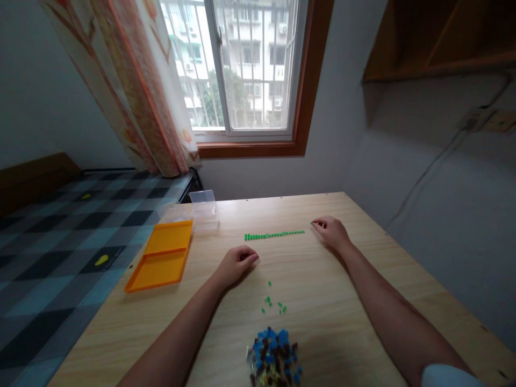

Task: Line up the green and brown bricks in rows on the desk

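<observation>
The tabletop (363, 279) is pale wood-grain laminate, smooth with a soft sheen. The orange tray (163, 257) looks like smooth, slightly glossy plastic; the clear box (204, 208) behind it is transparent plastic. The row of green pieces (274, 235) and the heap of blue and brown pieces (274, 357) look like hard plastic. The curtain (133, 91) is thin printed cloth, the window frame (310, 80) varnished wood.
</observation>
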The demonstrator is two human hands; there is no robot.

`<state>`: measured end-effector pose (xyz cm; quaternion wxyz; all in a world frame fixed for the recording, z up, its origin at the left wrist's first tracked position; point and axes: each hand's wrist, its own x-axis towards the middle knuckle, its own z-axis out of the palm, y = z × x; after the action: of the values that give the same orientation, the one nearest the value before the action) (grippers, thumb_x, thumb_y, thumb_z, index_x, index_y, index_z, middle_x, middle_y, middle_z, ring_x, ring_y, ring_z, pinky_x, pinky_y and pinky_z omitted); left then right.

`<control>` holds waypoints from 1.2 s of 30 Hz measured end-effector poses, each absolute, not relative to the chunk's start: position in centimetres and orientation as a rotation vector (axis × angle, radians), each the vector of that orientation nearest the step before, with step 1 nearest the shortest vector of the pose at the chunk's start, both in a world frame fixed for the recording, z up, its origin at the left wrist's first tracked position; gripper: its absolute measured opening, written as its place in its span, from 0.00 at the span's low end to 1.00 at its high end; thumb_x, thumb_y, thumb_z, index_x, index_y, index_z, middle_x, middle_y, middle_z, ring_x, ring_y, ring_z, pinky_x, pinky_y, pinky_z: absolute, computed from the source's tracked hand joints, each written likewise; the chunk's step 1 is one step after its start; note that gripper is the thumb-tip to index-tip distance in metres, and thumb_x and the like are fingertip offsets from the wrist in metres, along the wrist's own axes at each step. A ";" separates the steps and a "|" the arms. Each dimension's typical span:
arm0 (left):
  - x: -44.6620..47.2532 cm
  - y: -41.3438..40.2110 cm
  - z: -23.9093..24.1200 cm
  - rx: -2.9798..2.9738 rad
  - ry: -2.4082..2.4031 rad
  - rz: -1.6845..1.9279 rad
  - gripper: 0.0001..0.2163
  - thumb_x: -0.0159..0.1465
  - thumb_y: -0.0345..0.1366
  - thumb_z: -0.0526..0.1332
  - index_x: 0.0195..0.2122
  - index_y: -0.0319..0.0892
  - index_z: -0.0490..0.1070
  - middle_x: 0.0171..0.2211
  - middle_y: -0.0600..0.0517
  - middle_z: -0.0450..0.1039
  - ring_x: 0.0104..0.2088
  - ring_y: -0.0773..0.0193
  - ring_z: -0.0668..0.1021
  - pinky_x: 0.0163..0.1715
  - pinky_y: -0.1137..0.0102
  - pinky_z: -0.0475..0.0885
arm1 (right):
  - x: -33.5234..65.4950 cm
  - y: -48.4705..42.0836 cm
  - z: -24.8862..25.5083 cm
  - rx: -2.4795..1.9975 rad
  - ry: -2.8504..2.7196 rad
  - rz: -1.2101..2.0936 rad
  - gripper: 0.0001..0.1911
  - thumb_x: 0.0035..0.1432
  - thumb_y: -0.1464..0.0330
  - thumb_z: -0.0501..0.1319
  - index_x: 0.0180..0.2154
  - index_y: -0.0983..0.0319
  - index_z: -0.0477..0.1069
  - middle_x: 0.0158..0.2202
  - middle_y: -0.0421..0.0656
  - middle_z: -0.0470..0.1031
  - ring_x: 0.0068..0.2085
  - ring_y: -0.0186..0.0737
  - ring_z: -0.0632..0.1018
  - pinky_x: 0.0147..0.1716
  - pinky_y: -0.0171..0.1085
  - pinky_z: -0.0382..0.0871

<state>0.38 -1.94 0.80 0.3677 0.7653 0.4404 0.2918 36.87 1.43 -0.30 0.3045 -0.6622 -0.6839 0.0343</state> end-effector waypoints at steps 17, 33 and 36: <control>0.6 -2.3 1.4 1.940 1.142 0.749 0.14 0.60 0.44 0.59 0.30 0.38 0.77 0.28 0.49 0.77 0.31 0.61 0.75 0.34 0.69 0.69 | 35.9 1.3 -2.3 -1.804 -1.908 0.134 0.11 0.59 0.64 0.60 0.37 0.57 0.81 0.38 0.42 0.81 0.39 0.40 0.79 0.39 0.35 0.69; 0.6 -2.1 0.9 1.934 1.135 0.764 0.14 0.60 0.44 0.59 0.29 0.38 0.76 0.27 0.50 0.76 0.30 0.62 0.75 0.32 0.70 0.68 | 35.8 1.1 -2.5 -1.805 -1.888 0.118 0.11 0.59 0.62 0.60 0.37 0.55 0.82 0.38 0.41 0.82 0.40 0.41 0.79 0.37 0.35 0.69; 0.6 -2.1 0.9 1.935 1.139 0.763 0.14 0.60 0.44 0.59 0.30 0.38 0.76 0.27 0.50 0.76 0.30 0.62 0.75 0.33 0.69 0.68 | 35.8 1.0 -2.4 -1.784 -1.886 0.122 0.11 0.58 0.63 0.61 0.37 0.56 0.82 0.37 0.41 0.82 0.39 0.40 0.79 0.37 0.35 0.69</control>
<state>0.58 -2.10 0.93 0.3754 0.7563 0.4453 0.2980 35.83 1.04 -2.39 0.2681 -0.6613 -0.6992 0.0454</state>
